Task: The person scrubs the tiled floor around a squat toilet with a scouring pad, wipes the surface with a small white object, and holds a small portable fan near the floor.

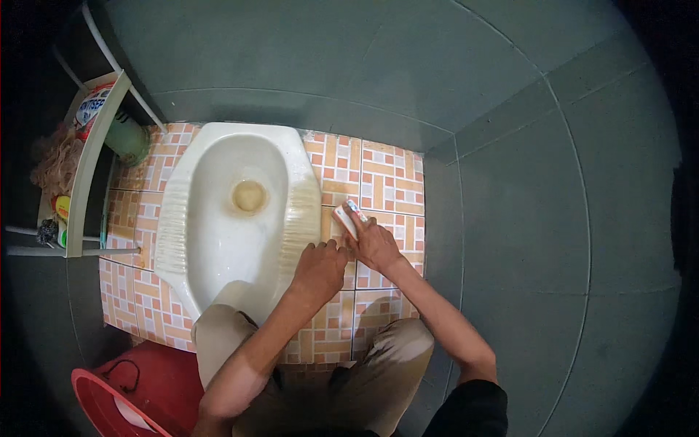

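My right hand (375, 243) grips a small white box-like object (347, 217) with coloured print and a reddish side, above the tiled floor (386, 184) to the right of a squat toilet. My left hand (322, 267) is right beside it, its fingers curled downward near the toilet's right edge. Whether the left fingers hold anything is hidden from this angle. The white ceramic squat toilet (302, 164) has ribbed footrests, yellowed on the right one. Brownish staining surrounds its drain hole (249, 196).
A pale shelf rack (98, 169) at left carries a printed packet (93, 106), a crumpled mesh (59, 161) and a metal scourer (47, 232). Behind it is a greenish container (128, 139). A red bucket (158, 382) lies tilted at lower left. Grey walls (519, 218) enclose the floor.
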{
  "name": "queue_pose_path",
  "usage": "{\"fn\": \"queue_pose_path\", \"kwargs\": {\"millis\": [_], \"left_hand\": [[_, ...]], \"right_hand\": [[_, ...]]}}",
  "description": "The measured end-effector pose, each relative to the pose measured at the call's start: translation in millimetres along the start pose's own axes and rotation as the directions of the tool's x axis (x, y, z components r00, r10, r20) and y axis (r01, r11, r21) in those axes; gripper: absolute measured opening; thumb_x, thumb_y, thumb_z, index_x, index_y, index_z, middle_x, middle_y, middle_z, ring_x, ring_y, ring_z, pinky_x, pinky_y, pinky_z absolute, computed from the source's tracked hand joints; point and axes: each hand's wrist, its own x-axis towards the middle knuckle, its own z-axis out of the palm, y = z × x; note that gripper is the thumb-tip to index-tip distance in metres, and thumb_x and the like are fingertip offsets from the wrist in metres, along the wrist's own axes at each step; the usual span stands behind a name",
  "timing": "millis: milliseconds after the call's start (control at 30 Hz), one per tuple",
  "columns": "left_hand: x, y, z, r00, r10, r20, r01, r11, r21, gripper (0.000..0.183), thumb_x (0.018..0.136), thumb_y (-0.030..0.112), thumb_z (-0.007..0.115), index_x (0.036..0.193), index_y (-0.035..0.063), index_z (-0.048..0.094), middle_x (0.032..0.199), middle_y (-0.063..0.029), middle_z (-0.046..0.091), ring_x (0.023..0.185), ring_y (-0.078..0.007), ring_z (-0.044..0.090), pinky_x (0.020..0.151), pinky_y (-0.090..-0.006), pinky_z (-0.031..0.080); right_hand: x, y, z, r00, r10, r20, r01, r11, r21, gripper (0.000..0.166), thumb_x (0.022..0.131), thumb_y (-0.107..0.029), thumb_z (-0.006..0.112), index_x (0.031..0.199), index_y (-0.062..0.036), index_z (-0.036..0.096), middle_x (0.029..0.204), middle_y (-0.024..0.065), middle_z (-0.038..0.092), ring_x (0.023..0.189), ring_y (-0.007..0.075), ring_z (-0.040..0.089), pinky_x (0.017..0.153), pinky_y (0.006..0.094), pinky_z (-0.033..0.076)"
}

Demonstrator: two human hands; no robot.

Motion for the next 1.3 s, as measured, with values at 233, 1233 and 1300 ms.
{"fn": "queue_pose_path", "kwargs": {"millis": [233, 1233, 1300], "left_hand": [[-1.8, -0.6, 10.0, 0.995, -0.05, 0.086, 0.043, 0.996, 0.08, 0.015, 0.085, 0.009, 0.063, 0.095, 0.0002, 0.07, 0.098, -0.0184, 0.067, 0.095, -0.0333, 0.069, 0.085, -0.0466, 0.053], [-4.7, 13.9, 20.4, 0.999, -0.034, 0.043, 0.029, 0.995, 0.094, 0.019, 0.085, 0.009, 0.062, 0.099, 0.0009, 0.072, 0.103, -0.0173, 0.068, 0.099, -0.031, 0.068, 0.09, -0.0432, 0.051], [-5.9, 11.1, 14.3, 0.996, -0.05, 0.077, 0.043, 0.994, 0.097, 0.02, 0.086, 0.01, 0.062, 0.1, 0.0008, 0.071, 0.103, -0.0172, 0.068, 0.099, -0.0312, 0.068, 0.09, -0.0437, 0.051]], "right_hand": [[103.0, -24.0, -22.3, 0.99, -0.089, -0.108, 0.086, 0.996, -0.038, 0.066, 0.103, -0.041, 0.046, 0.163, -0.0233, 0.024, 0.127, 0.0407, 0.058, 0.103, 0.0525, 0.066, 0.091, 0.0605, 0.054], [110.2, 12.6, -14.8, 0.93, -0.227, -0.291, 0.243, 0.97, 0.021, 0.058, 0.105, -0.041, 0.043, 0.158, -0.0191, 0.033, 0.115, 0.0402, 0.064, 0.102, 0.0552, 0.065, 0.094, 0.0604, 0.053], [147.0, -9.3, -33.7, 0.964, -0.149, -0.219, 0.166, 0.984, 0.063, 0.059, 0.105, -0.042, 0.042, 0.158, -0.0186, 0.033, 0.116, 0.0401, 0.063, 0.105, 0.0545, 0.065, 0.095, 0.0596, 0.053]]}}
